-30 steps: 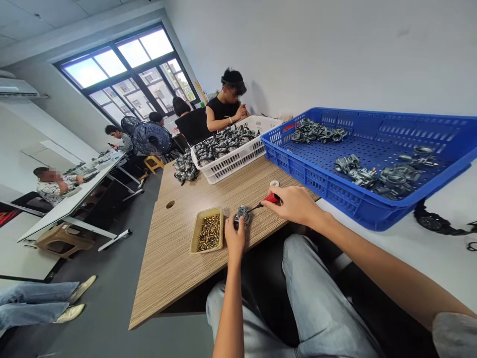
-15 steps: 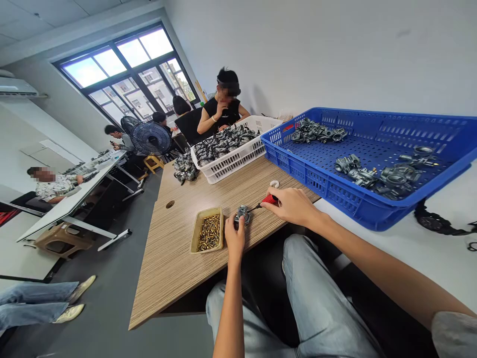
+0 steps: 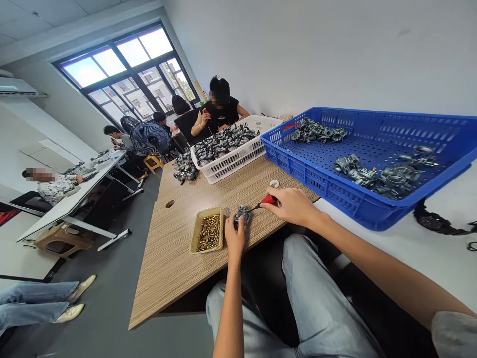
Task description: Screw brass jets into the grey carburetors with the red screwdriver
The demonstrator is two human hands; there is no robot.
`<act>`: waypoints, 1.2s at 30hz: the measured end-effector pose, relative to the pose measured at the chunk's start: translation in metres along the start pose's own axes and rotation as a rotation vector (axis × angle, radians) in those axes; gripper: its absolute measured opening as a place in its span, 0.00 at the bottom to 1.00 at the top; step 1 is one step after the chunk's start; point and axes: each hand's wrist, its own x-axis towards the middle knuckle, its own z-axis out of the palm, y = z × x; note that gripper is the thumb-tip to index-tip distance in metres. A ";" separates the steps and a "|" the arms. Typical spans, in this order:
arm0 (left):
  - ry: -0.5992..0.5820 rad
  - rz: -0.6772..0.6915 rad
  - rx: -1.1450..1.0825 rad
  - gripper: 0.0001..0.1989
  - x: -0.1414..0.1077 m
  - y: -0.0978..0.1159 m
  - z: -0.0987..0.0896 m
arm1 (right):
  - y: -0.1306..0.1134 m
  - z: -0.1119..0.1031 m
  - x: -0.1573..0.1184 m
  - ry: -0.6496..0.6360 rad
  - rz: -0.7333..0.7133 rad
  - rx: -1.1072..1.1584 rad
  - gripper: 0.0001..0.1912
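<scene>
On the wood-grain table, my left hand (image 3: pixel 235 236) is closed around a grey metal carburetor (image 3: pixel 244 212), holding it close to the front edge. My right hand (image 3: pixel 292 205) grips a screwdriver (image 3: pixel 269 200) by its red handle. Its dark shaft points left and meets the side of the carburetor; the tip itself is too small to make out. Just left of my left hand stands a cream plastic tub (image 3: pixel 193 243) of small brass parts (image 3: pixel 209 232). A white ring (image 3: pixel 275 184) lies beyond my right hand.
A blue crate (image 3: pixel 298 166) with several carburetors stands at the right. Behind the table's middle is a white basket (image 3: pixel 231 166) heaped with dark metal parts, more of them piled beside it (image 3: pixel 185 168). A co-worker (image 3: pixel 223 112) sits behind the basket.
The co-worker across the table has lowered their head, and their raised hand has moved down from the face, a red thing now visible in it. My hands look nearly unchanged.
</scene>
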 end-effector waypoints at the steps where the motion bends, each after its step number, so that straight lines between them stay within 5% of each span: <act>1: -0.001 0.003 0.001 0.21 0.000 0.000 0.000 | 0.000 0.000 0.000 0.002 -0.003 0.001 0.13; 25: 0.026 0.009 0.001 0.22 -0.001 0.003 -0.001 | 0.001 0.004 0.003 -0.018 0.141 -0.161 0.31; 29: 0.017 0.007 -0.001 0.22 0.000 0.003 -0.001 | 0.004 0.000 0.003 -0.003 0.106 -0.147 0.27; 36: 0.006 0.000 0.001 0.22 0.001 0.001 -0.001 | 0.008 -0.007 0.001 0.018 -0.008 -0.016 0.08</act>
